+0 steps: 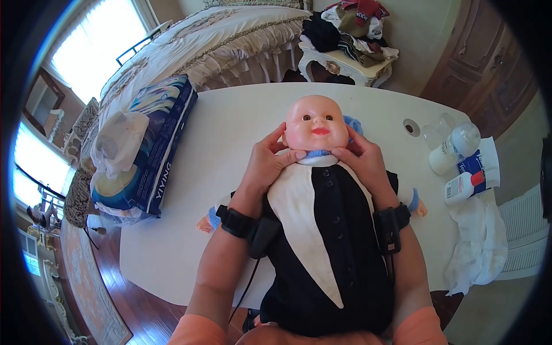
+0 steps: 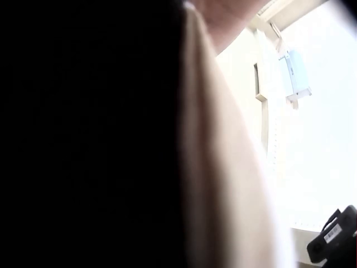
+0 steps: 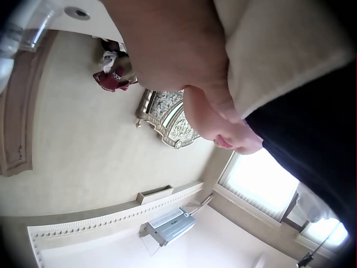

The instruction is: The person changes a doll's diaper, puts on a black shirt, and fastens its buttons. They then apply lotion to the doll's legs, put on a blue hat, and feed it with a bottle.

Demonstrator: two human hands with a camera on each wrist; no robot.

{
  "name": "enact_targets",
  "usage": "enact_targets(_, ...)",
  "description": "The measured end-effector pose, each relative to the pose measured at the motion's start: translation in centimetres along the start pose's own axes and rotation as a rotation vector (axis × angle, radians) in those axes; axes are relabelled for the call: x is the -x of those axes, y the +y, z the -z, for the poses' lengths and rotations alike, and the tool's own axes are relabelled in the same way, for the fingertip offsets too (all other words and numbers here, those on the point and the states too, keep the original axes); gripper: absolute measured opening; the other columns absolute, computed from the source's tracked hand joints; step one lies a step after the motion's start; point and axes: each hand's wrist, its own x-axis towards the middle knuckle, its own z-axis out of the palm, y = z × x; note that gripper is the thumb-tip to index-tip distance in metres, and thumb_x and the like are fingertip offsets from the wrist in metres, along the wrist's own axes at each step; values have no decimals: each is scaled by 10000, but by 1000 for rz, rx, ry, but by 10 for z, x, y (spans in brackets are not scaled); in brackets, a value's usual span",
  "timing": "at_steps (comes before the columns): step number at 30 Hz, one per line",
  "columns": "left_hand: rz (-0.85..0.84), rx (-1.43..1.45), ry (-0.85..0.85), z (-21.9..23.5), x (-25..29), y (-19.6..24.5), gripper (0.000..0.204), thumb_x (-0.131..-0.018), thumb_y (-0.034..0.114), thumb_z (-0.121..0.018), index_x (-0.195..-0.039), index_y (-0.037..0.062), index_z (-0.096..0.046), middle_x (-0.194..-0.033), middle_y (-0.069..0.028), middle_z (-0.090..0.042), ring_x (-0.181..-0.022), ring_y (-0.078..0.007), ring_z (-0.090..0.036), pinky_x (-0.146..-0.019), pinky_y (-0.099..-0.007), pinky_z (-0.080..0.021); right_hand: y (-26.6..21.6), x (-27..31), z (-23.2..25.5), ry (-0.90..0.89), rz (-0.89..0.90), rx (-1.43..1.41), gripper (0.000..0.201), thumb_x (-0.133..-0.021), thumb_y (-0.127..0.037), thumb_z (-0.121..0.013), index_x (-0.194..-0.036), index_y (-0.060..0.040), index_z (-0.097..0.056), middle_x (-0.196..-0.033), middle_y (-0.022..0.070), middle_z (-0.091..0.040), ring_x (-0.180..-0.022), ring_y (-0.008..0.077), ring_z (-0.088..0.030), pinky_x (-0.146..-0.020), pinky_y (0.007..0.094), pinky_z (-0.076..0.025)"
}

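A baby doll (image 1: 315, 118) lies face up on the white table with its head at the far end. It wears a black and cream buttoned garment (image 1: 339, 230), with a white collar and a blue knit edge (image 1: 317, 153) at the neck. My left hand (image 1: 267, 158) grips the collar on the left side, its thumb at the front of the neck and its fingers beside the head. On the other side my right hand (image 1: 365, 161) mirrors this, pinching the collar with thumb and fingers. Blue-cuffed doll hands stick out at both sides. Dark cloth fills most of the left wrist view.
A YIYING diaper pack (image 1: 167, 149) with wipes on top stands at the left. To the right are baby bottles (image 1: 451, 149), a white bottle with a red cap (image 1: 463, 188) and a crumpled white cloth (image 1: 477, 241). Behind are a bed (image 1: 230, 40) and a clothes-laden stool (image 1: 345, 63).
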Motion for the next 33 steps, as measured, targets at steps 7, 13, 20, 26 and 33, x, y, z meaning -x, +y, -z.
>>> enact_targets(7,193,186,-57,14,-3,5,683,-722,-18,-652,-1308,27,-304,-991,-160,-583,-881,-158,-564,-749,-272,-474,6,0,5,-16,-52,-59,534,-789,-301,-619,-1210,-16,-455,-913,118,-627,-813,110,-569,-729,248,-452)
enact_targets(13,118,-9,-19,9,-4,-7,526,-823,16,-458,-1320,28,-286,-1024,-120,-568,-917,-106,-530,-775,-206,-417,12,-4,0,41,-6,-15,453,-879,-332,-463,-1202,-15,-459,-998,128,-609,-899,140,-562,-790,257,-428)
enact_targets(20,99,-49,36,-7,1,-4,539,-914,282,-333,-1354,17,-170,-1237,-116,-412,-1070,-156,-440,-924,-239,-325,17,-5,2,-7,-74,173,541,-906,-432,-301,-1166,10,-473,-1026,208,-574,-987,326,-539,-846,332,-403)
enact_targets(26,-123,-158,-153,-28,-1,16,687,-897,514,-238,-1308,-36,-242,-1264,-140,-384,-1156,-202,-384,-976,-267,-288,9,-8,-11,66,-153,335,650,-860,-556,-271,-1114,-3,-502,-991,224,-572,-966,362,-530,-833,370,-394)
enact_targets(33,-39,-92,-52,-6,-9,-11,619,-923,435,-218,-1302,-55,-232,-1279,-179,-359,-1183,-221,-342,-977,-274,-266,-3,-11,-6,31,-192,196,512,-926,-378,-279,-1065,52,-520,-1003,167,-579,-964,227,-530,-862,287,-373)
